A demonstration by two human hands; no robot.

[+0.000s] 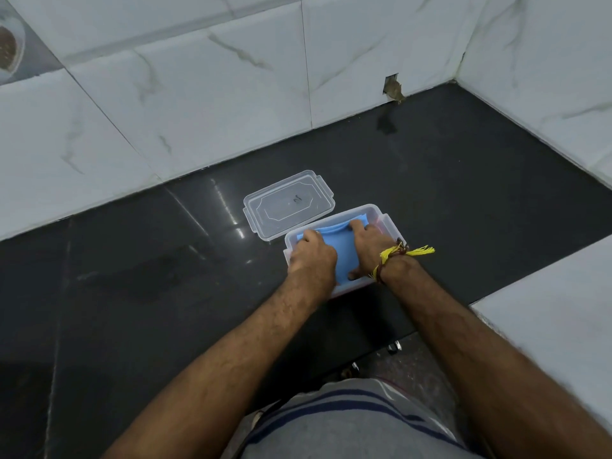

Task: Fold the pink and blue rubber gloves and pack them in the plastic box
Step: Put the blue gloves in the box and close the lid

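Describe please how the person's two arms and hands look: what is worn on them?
Both forearms are bare, with no sleeves and no gloves in view. The left hand shows no ring or band. Next to the right hand, the wrist carries a thread bracelet: dark red cord with yellow strands ending in a loose yellow tassel.

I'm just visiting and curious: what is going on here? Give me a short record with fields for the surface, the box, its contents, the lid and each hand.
surface: dark polished counter against white marbled tiles
box: clear plastic box, open
contents: folded blue glove on top; a pink trace at the box's edges
lid: clear lid lying flat just behind the box
left hand: pressing the glove down
right hand: fingers pushing the glove's far edge in
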